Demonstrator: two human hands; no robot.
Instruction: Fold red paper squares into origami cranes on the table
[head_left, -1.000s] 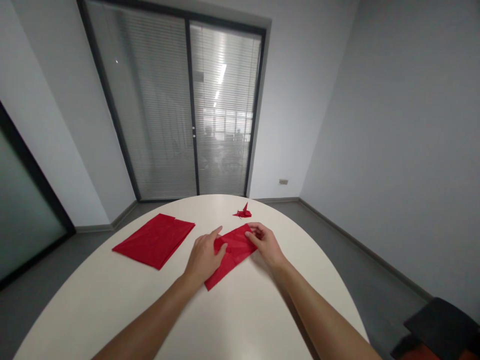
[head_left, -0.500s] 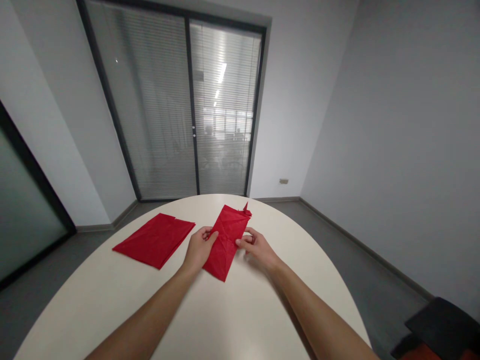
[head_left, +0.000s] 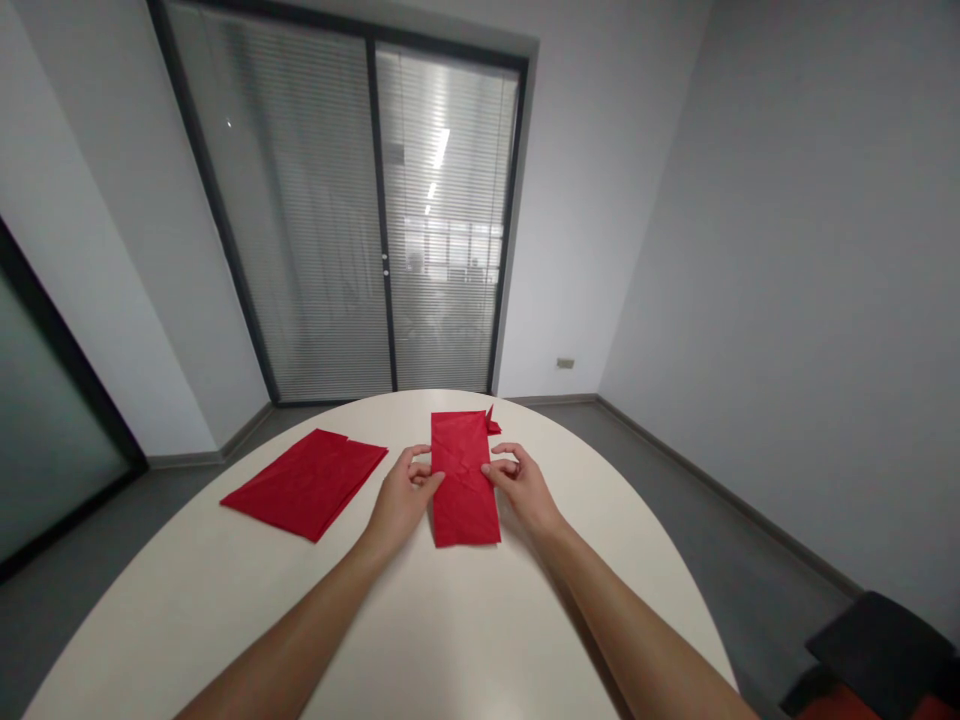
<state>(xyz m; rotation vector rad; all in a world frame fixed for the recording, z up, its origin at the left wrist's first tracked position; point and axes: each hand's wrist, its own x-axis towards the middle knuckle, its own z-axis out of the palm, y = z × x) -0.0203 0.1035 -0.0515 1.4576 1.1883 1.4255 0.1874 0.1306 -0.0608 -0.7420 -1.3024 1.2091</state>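
Observation:
A creased red sheet of paper point(head_left: 461, 505), folded to a long rectangle, is held between my two hands just over the table, its long sides running away from me. My left hand point(head_left: 405, 492) pinches its left edge, thumb on top. At the right edge, my right hand point(head_left: 525, 488) grips it with thumb and bent fingers. Behind the paper's far right corner, a small folded red paper figure point(head_left: 493, 425) with a pointed tip is partly hidden. To the left of my left hand lies a stack of red paper sheets point(head_left: 307, 485).
The round white table point(head_left: 405, 640) bears all the paper. Beyond it stand a glazed partition with blinds point(head_left: 322, 220) and grey-white walls. A dark chair point(head_left: 881, 640) is at the lower right, off the table.
The folded paper has turned from a slant to nearly straight, its near end swinging right and its far end left. Both hands keep hold of its sides.

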